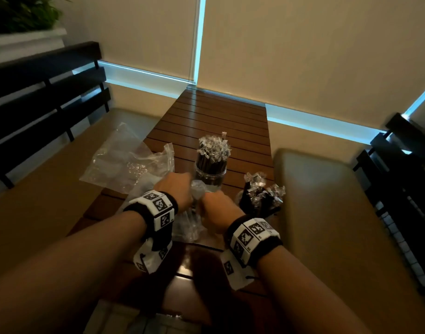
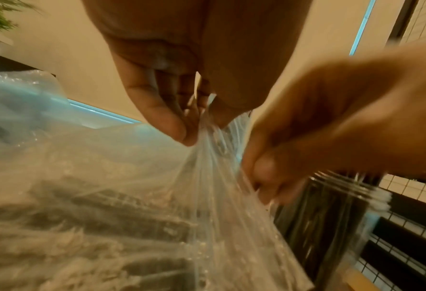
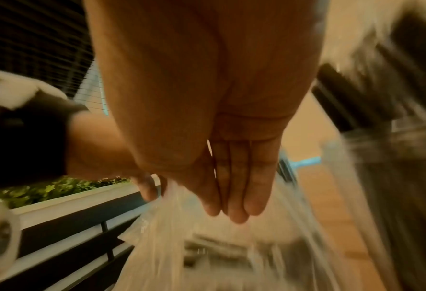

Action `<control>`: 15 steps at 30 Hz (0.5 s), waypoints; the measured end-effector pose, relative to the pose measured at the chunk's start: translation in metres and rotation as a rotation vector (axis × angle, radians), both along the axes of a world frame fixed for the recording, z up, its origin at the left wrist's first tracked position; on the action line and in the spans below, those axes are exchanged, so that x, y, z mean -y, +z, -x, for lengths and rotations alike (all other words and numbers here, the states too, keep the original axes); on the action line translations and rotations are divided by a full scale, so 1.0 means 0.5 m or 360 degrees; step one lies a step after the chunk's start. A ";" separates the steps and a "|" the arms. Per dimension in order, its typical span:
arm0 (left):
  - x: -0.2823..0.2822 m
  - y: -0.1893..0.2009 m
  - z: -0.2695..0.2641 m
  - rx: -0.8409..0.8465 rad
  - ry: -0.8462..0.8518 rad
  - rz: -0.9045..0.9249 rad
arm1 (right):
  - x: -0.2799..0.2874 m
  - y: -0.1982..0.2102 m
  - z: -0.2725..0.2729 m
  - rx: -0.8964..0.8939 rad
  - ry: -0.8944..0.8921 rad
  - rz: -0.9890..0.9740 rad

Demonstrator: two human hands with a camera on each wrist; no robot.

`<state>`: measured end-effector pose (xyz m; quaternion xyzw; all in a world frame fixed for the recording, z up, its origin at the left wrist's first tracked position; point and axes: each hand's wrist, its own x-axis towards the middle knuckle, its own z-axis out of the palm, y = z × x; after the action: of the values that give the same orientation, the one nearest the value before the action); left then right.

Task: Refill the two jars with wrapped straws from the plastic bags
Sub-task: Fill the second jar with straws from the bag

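Straws [image 1: 212, 156], dark and in clear wrappers, stood packed upright in a clear jar [image 1: 209, 177] mid-table, wrapper ends sticking out above the rim. Second bunch of wrapped straws [image 1: 259, 196] sat just right of the jar; couldn't tell whether it stood in a jar of its own. Plastic bag [image 2: 206, 196] with more straws inside was at the near table edge, in front of the jar, its gathered top pulled taut between both hands. Left hand [image 1: 176, 191] pinched the bag's top with thumb against fingers; right hand [image 1: 215, 210] pinched the film just beside it, thumb and index finger closed on it, remaining fingers straight in the right wrist view. Another clear bag [image 1: 124, 157], flat and crumpled, lay left of the jar, hanging partly off the table's left edge. Table [image 1: 221, 116] was dark slatted wood, narrow, butted against a beige wall with a blue-lit strip along its base. Tan bench seats [image 1: 322, 201] on both sides, black slatted backrests [image 1: 45, 90] behind them. White planter with greenery [image 1: 21, 18] at top left. Both wrist views were motion-blurred.
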<state>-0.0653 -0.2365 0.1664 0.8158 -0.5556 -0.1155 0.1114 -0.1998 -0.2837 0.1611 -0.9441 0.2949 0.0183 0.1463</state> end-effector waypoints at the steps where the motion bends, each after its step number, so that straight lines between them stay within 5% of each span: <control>1: -0.008 0.008 -0.004 -0.0011 -0.0026 0.0027 | 0.000 -0.021 -0.015 0.0044 -0.0015 -0.0048; 10: -0.058 0.017 -0.025 -0.0004 -0.0270 0.0266 | 0.026 -0.216 -0.140 -0.0200 -0.0318 -0.0113; 15: -0.078 0.017 -0.026 -0.0015 -0.0327 0.0336 | 0.022 -0.214 -0.146 -0.0429 -0.0367 -0.0168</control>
<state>-0.0524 -0.1976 0.1749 0.7380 -0.6446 -0.0712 0.1867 -0.1269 -0.2949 0.0543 -0.8840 0.4167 0.1432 0.1560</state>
